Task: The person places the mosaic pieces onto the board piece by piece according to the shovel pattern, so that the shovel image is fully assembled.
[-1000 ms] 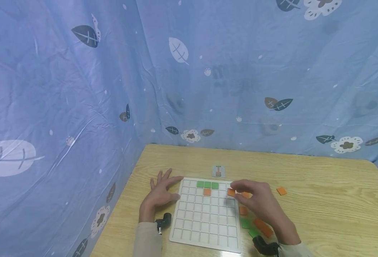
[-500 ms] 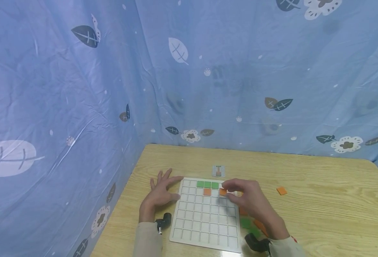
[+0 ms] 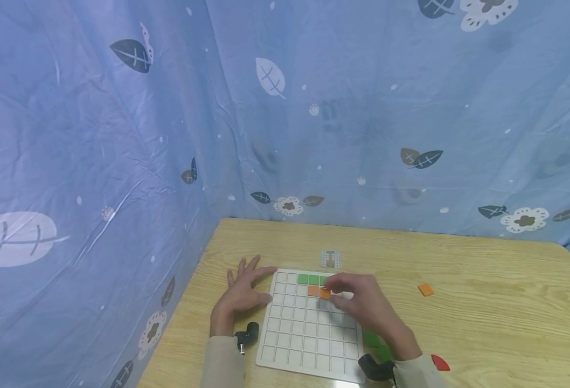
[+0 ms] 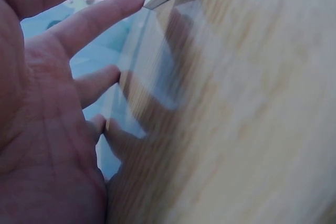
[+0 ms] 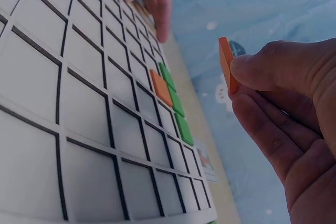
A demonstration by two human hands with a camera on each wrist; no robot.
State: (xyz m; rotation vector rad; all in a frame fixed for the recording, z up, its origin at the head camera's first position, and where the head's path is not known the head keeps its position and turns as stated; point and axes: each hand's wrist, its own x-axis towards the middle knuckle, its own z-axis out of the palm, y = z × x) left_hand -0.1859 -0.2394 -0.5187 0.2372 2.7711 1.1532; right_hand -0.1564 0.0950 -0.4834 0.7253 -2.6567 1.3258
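My right hand (image 3: 360, 300) pinches an orange square tile (image 5: 227, 66) between thumb and fingers. In the right wrist view the tile is raised off the white grid board (image 3: 297, 334). From the head view it overlaps the second row, beside another orange tile (image 3: 313, 291) lying in a cell. Several green tiles (image 3: 308, 279) line the board's far row, the right one partly behind my fingers. At the board's left edge my left hand (image 3: 241, 296) rests with spread fingers, its index fingertip and thumb right at the rim. It holds nothing.
Behind the board lies a small patterned card (image 3: 331, 258). Loose green tiles (image 3: 372, 339) lie right of the board, partly under my right arm. A single orange tile (image 3: 425, 289) and a red piece (image 3: 440, 362) are farther right. A blue curtain (image 3: 314, 134) encloses the table.
My right hand has carried the orange tile leftward over the board, from its right edge to beside the placed orange tile. The red piece has come into view. My left hand stays put.
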